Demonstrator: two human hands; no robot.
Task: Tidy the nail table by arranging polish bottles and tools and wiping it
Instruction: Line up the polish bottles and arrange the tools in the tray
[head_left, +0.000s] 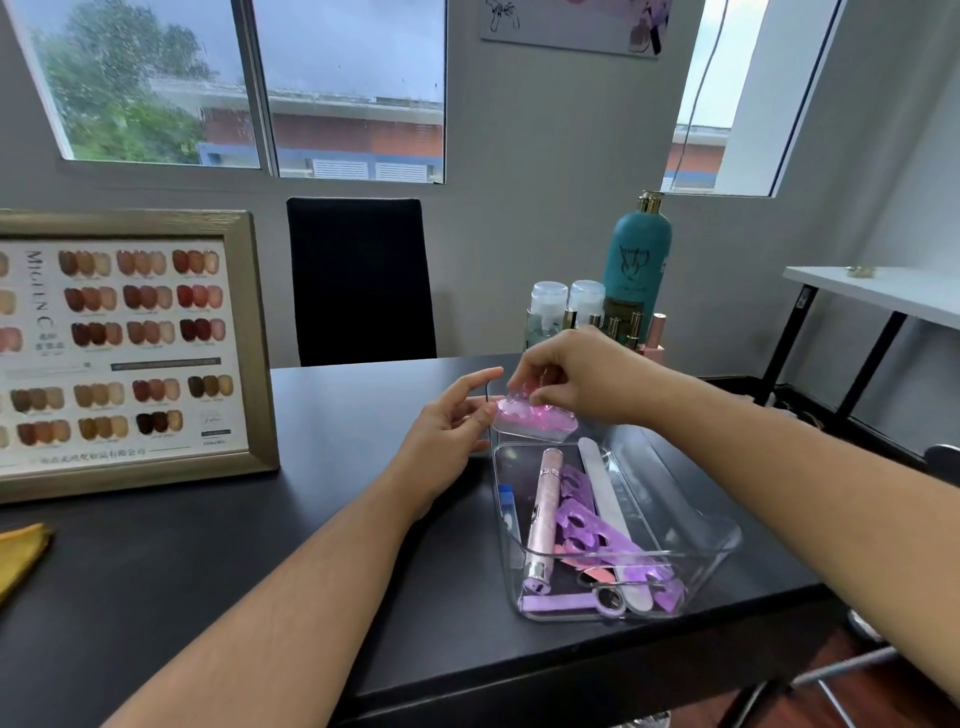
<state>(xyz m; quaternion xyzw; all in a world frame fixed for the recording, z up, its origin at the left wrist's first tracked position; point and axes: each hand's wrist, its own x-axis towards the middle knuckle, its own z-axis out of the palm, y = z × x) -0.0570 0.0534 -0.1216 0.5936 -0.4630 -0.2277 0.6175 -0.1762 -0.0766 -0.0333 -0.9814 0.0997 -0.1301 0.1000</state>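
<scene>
A clear plastic tray (717, 540) stands on the black table (260, 571). It holds a pink pen-shaped tool (543, 514), a grey nail file (608, 499), purple toe separators (582, 525) and small scissors (605, 597). At the tray's far end lies a small clear pink item (535, 421). My right hand (576, 374) pinches this pink item from above. My left hand (452, 431) rests against the tray's far left corner with relaxed fingers and holds nothing.
A framed nail colour chart (119, 348) stands at the left. A yellow cloth (21, 556) lies at the left edge. Behind the tray stand a teal bottle (639, 260), two clear bottles (545, 312) and several polish bottles (628, 327). A black chair (358, 280) faces the table.
</scene>
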